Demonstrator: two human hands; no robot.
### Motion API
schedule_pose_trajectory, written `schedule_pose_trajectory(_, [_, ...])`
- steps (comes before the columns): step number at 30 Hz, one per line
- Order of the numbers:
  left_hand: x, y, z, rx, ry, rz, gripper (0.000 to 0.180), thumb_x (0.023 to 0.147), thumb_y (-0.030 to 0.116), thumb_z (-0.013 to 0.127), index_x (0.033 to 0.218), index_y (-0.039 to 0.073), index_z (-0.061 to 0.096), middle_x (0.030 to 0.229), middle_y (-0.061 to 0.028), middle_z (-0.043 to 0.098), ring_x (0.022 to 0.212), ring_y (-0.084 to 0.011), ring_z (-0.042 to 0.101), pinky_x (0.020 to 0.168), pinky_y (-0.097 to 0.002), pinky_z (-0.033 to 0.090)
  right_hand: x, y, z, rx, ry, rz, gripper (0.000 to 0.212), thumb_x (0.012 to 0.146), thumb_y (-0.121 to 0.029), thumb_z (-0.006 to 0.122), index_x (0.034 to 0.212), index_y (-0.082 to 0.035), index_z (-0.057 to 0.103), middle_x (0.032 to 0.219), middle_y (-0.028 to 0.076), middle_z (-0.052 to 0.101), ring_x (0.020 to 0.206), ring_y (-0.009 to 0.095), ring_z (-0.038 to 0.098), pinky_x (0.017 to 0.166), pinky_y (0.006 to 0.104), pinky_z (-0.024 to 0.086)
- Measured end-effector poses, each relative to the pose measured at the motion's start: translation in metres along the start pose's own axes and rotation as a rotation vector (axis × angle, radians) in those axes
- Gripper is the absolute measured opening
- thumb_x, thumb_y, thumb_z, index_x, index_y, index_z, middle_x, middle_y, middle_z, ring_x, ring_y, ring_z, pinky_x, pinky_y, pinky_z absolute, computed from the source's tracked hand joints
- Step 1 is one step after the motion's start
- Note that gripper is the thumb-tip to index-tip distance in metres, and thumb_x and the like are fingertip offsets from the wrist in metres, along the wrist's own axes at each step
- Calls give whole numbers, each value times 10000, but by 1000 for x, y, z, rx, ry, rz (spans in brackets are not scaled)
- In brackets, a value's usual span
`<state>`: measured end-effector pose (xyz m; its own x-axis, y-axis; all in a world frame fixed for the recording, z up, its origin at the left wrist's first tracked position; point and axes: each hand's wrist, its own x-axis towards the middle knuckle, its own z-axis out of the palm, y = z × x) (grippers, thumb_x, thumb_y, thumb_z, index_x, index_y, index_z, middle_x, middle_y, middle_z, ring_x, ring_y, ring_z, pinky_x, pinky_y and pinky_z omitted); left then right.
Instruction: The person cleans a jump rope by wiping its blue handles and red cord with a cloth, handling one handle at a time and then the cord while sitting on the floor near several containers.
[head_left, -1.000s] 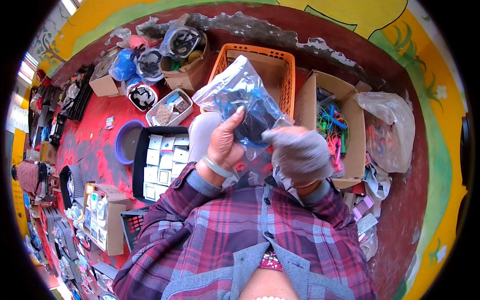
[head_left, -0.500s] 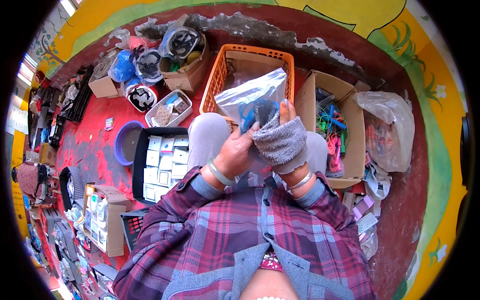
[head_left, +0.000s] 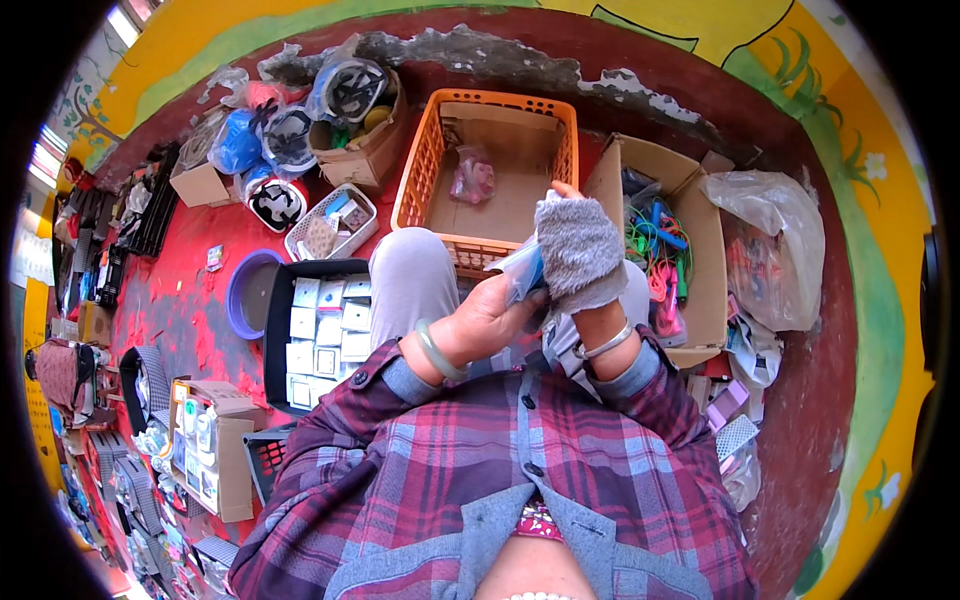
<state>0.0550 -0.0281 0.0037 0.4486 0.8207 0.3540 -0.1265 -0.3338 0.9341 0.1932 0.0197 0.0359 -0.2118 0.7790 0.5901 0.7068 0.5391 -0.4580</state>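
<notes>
In front of my lap a clear plastic bag (head_left: 522, 268) with something blue inside is bunched between my two hands. My left hand (head_left: 492, 318), a pale bangle at its wrist, grips the bag's lower part from the left. On my right hand (head_left: 582, 252) is a grey fluffy fingerless glove, and that hand closes over the bag's right side. The glove and fingers cover much of the bag, so its contents cannot be made out fully. Just beyond my hands stands an orange plastic basket (head_left: 402, 190) lined with cardboard, holding a small bag of pink items (head_left: 473, 175).
To the right, a cardboard box (head_left: 708, 270) holds colourful skipping ropes (head_left: 668, 250), beside a large clear bag (head_left: 775, 265). A black tray of small white boxes (head_left: 328, 330) lies left of my knee, near a purple basin (head_left: 255, 293). Bagged helmets (head_left: 290, 140) sit at the back left.
The bag stood spread out upright before; now it is folded down small between my hands. My right hand has moved slightly nearer me, and the basket's inside has come into view.
</notes>
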Motion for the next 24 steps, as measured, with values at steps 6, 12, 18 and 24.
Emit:
schedule_pose_trajectory(6, [-7, 11, -11, -795, 107, -282, 386, 972, 180, 441, 1325, 25, 408, 1246, -76, 519, 1131, -178, 501, 986, -335, 383, 18, 33, -9, 458, -382, 307, 248, 917, -230, 443, 1033, -51, 569, 962, 103, 625, 883, 244, 601, 809, 326, 474])
schedule_pose_trajectory(12, [1, 7, -34, -1246, 185, -246, 378, 982, 251, 390, 1269, 12, 447, 1247, -129, 540, 1133, -271, 535, 994, -431, 405, 18, 57, 1, 245, -352, 38, 209, 856, -216, 512, 990, -69, 577, 909, 77, 610, 890, 242, 584, 795, 317, 465])
schedule_pose_trajectory(18, [9, -2, -24, -1254, 291, -258, 366, 981, 236, 372, 1270, 31, 463, 1230, -119, 559, 1110, -259, 553, 993, -414, 407, 20, 35, 14, -333, -179, -448, 165, 793, -121, 500, 913, -68, 600, 858, 126, 593, 818, 285, 582, 781, 369, 455])
schedule_pose_trajectory(24, [9, -4, -23, -1267, 409, -326, 357, 984, 253, 364, 1233, 30, 489, 1165, -128, 596, 1054, -274, 588, 952, -432, 444, 1, 28, 16, -118, -183, -316, 328, 816, -87, 473, 1117, -5, 572, 1105, 198, 594, 1049, 317, 575, 943, 370, 439])
